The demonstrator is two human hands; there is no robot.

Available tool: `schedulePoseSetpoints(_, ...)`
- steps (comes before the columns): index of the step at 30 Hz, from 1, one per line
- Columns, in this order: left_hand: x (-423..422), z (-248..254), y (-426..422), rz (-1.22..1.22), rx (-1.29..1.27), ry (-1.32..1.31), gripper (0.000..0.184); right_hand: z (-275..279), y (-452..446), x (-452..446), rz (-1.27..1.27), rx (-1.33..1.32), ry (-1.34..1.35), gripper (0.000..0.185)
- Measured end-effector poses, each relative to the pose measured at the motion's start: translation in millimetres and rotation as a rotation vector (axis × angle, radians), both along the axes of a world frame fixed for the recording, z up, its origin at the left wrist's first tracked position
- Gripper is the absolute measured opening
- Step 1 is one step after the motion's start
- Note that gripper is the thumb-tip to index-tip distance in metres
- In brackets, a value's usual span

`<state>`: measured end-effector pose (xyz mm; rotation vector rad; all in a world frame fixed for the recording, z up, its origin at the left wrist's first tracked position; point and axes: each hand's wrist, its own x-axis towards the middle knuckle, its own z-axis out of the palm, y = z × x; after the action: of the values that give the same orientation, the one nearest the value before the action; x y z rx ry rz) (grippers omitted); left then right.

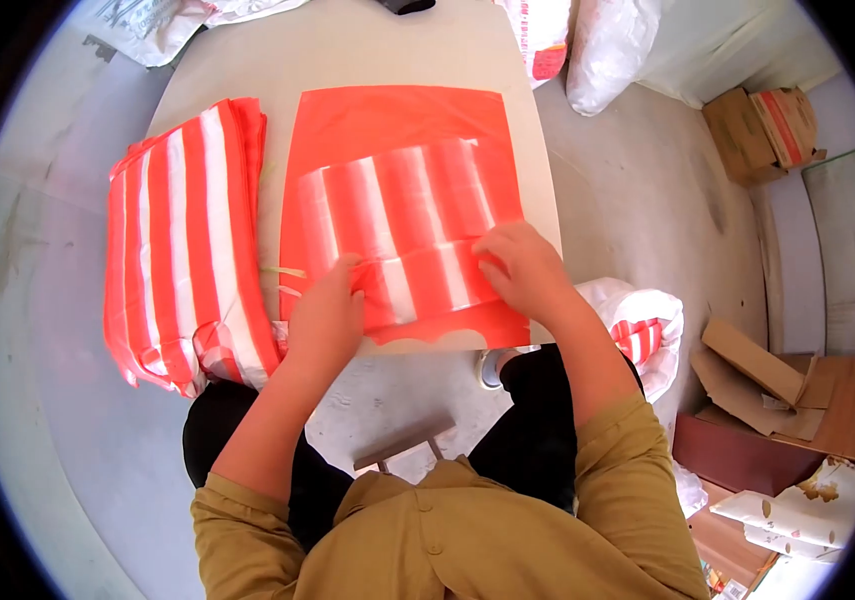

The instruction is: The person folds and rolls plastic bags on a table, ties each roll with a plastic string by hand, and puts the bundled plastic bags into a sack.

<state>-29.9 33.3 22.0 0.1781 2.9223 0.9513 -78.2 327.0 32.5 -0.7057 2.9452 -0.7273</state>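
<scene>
A red-and-white striped plastic bag (397, 215), slightly blurred, lies spread between my hands. My left hand (327, 315) has fingers closed on its near left part, and my right hand (522, 262) pinches its right side. Under it is a flat plain red plastic sheet (397, 110), its near edge curved and reaching the table's front edge. To the left of my left hand sits a thick folded stack of striped plastic bags (187, 240), some hanging over the table's left edge.
The beige table (347, 45) is in front of me. An open white sack (662, 350) with striped plastic inside stands on the floor at right. Cardboard boxes (767, 130) lie far right, and an open carton (747, 445) is nearer. White sacks (612, 50) stand behind.
</scene>
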Motion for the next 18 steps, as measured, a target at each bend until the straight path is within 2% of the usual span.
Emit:
schedulePoseSetpoints(2,6,-2,-2,-0.08,-0.176,0.128,0.044,9,3,8,0.244,-0.086,-0.044,0.039)
schedulePoseSetpoints(4,9,-9,-4,-0.151,-0.379,0.222,0.055,9,2,12,0.282,-0.065,-0.038,0.045)
schedulePoseSetpoints(7,12,-1,-6,-0.273,-0.3,0.214,0.056,8,2,14,0.301,0.009,-0.008,0.052)
schedulePoseSetpoints(11,13,14,-3,-0.289,-0.253,0.181,0.057,0,-4,11,0.314,0.095,0.076,0.056)
schedulePoseSetpoints(13,12,5,-5,-0.303,-0.251,0.245,0.058,-2,-5,10,0.309,0.108,0.076,0.055)
schedulePoseSetpoints(16,8,-11,-11,-0.348,-0.383,0.264,0.063,-4,-3,11,0.298,0.108,0.083,0.049)
schedulePoseSetpoints(17,8,-12,-14,-0.352,-0.366,0.216,0.064,-4,-2,10,0.295,0.104,0.086,0.047)
schedulePoseSetpoints(18,7,-11,-16,-0.356,-0.35,0.167,0.065,3,-3,9,0.25,0.155,-0.073,0.046)
